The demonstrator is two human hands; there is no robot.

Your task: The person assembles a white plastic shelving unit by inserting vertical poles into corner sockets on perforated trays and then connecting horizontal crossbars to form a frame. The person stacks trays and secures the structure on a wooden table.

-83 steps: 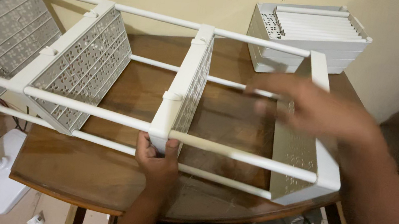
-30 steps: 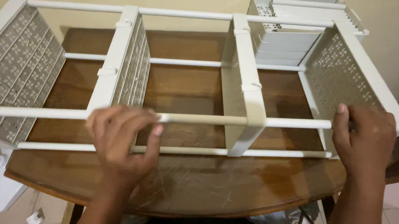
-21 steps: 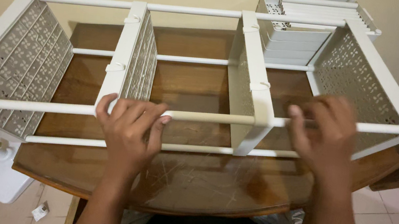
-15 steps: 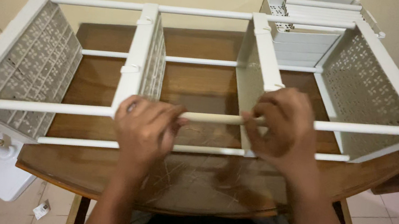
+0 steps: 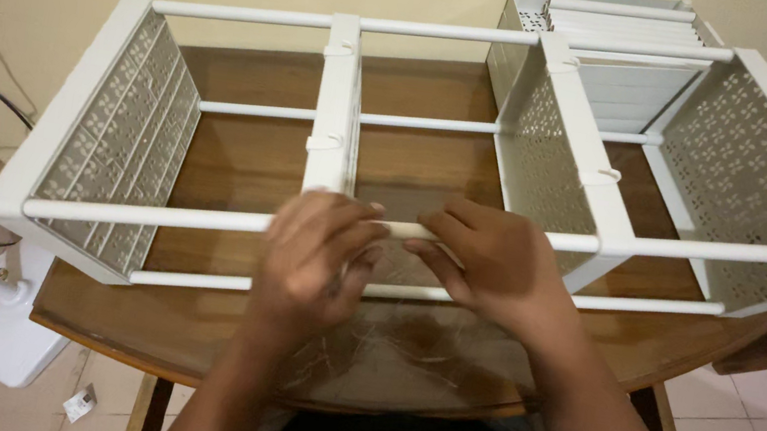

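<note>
Together, our left hand (image 5: 313, 256) and right hand (image 5: 495, 261) are gripping the near top rail (image 5: 203, 217) of a white shelf rack (image 5: 598, 181), fingers curled over it, fingertips almost meeting. We are seeing the rack lying on its side across a brown wooden table (image 5: 252, 157), its perforated panels standing upright. Behind it, a stack of white shelf parts (image 5: 620, 24) is sitting against the wall.

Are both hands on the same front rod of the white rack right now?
Yes: the left hand and the right hand both grip the front upper rod of the white rack, near its middle.
</note>
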